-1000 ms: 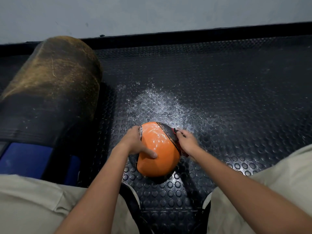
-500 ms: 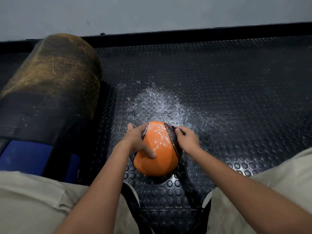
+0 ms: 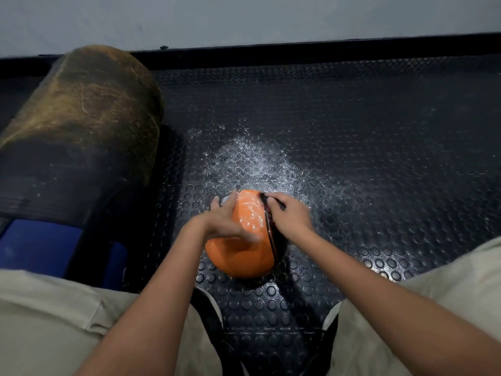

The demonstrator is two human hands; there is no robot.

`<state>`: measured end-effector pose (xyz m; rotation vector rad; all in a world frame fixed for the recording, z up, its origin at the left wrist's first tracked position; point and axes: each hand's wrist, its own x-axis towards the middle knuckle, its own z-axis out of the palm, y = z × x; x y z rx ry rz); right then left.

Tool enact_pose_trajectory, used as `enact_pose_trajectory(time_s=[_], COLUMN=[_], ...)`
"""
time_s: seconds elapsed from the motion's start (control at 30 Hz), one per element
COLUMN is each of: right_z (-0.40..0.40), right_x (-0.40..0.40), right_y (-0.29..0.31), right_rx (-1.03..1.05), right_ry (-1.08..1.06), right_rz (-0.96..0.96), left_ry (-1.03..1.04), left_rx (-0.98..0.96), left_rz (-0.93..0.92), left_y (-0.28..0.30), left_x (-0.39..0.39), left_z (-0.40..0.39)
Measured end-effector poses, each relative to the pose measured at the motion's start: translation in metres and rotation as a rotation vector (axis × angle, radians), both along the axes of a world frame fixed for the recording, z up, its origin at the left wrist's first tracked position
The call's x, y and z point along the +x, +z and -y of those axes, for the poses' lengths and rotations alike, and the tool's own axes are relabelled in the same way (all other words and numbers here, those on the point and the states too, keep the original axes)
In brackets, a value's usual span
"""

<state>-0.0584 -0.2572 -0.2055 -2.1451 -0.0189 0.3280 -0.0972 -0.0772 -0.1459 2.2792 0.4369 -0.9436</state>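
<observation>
Item 1. Orange ball (image 3: pixel 244 256): rests on the studded black floor mat (image 3: pixel 366 147), between the two grips and partly under them. White smears on its upper face. A dark band (image 3: pixel 272 244) runs over its right side, directly below the right grip.

Item 2. Left grip (image 3: pixel 222 221): laid over the ball's upper left. Its fingers are spread across the far side and the thumb lies across the near face, holding the ball.

Item 3. Right grip (image 3: pixel 290 217): fingers curled, pinching a thin dark piece (image 3: pixel 279 204) against the top of the band. This is possibly a small tool or the band's own edge; the view does not settle which.

Item 4. White specks (image 3: pixel 257 164): scattered on the mat just beyond both grips.

Item 5. Worn cylindrical roll (image 3: pixel 81 118): black and brownish, lies on the mat well to the left of the left grip. A blue object (image 3: pixel 40 245) sits at its near end.

Item 6. Beige trousers (image 3: pixel 54 321): knees on either side, nearer than the grips. Dark shoes (image 3: pixel 210 305) stand on the mat below the ball.
</observation>
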Motion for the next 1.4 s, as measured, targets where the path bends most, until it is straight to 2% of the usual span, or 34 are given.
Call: enact_pose_trajectory(time_s=[0.1,0.17,0.23,0.33,0.4,0.47,0.53,0.57,0.7,0.8,0.93,1.0,1.13,1.23,1.3,1.4], right_z=[-0.001,0.01,0.02,0.016,0.005,-0.003,-0.002,0.002,0.024,0.014,-0.003,0.003,0.021,0.01,0.002,0.004], right_x=[0.001,0.002,0.002,0.002,0.001,-0.001,-0.002,0.0,0.0,-0.001,-0.003,-0.001,0.003,0.0,-0.003,-0.001], right_y=[-0.002,-0.008,-0.015,-0.014,-0.006,0.0,-0.002,-0.007,-0.024,-0.014,0.004,-0.004,-0.013,-0.002,0.002,-0.003], right_rx=[-0.027,-0.011,-0.013,0.027,0.021,-0.017,-0.04,-0.034,-0.033,-0.032,-0.035,-0.024,-0.035,-0.072,-0.046,-0.058], right_ry=[0.095,0.005,-0.093,-0.166,-0.109,0.034,0.094,0.06,-0.149,-0.128,0.104,0.076,-0.111,-0.086,0.02,0.07], right_rz=[0.099,0.007,-0.133,-0.177,-0.064,0.088,0.139,0.11,-0.217,-0.117,0.081,0.051,-0.157,-0.055,0.037,0.089], left_ry=[0.024,0.067,0.121,0.134,0.117,0.129,0.16,0.176,0.155,0.117,0.145,0.15,0.112,0.12,0.101,0.054], left_rx=[0.085,0.09,0.086,0.115,0.165,0.202,0.187,0.162,0.118,0.13,0.137,0.118,0.066,0.097,0.137,0.15], left_rz=[0.135,0.265,0.312,0.272,0.217,0.157,0.111,0.103,0.125,0.152,0.15,0.169,0.233,0.175,0.143,0.18], left_y=[-0.008,-0.013,-0.013,-0.011,-0.007,-0.003,-0.003,-0.002,0.002,0.004,0.004,0.005,0.004,0.006,0.007,0.008], left_x=[-0.005,-0.008,-0.01,-0.009,-0.008,-0.007,-0.007,-0.008,-0.011,-0.01,-0.01,-0.013,-0.012,-0.008,-0.005,-0.002], left_z=[0.004,0.004,0.004,0.008,0.009,0.007,0.004,0.002,0.0,-0.004,-0.009,-0.008,-0.005,-0.001,0.0,0.0])
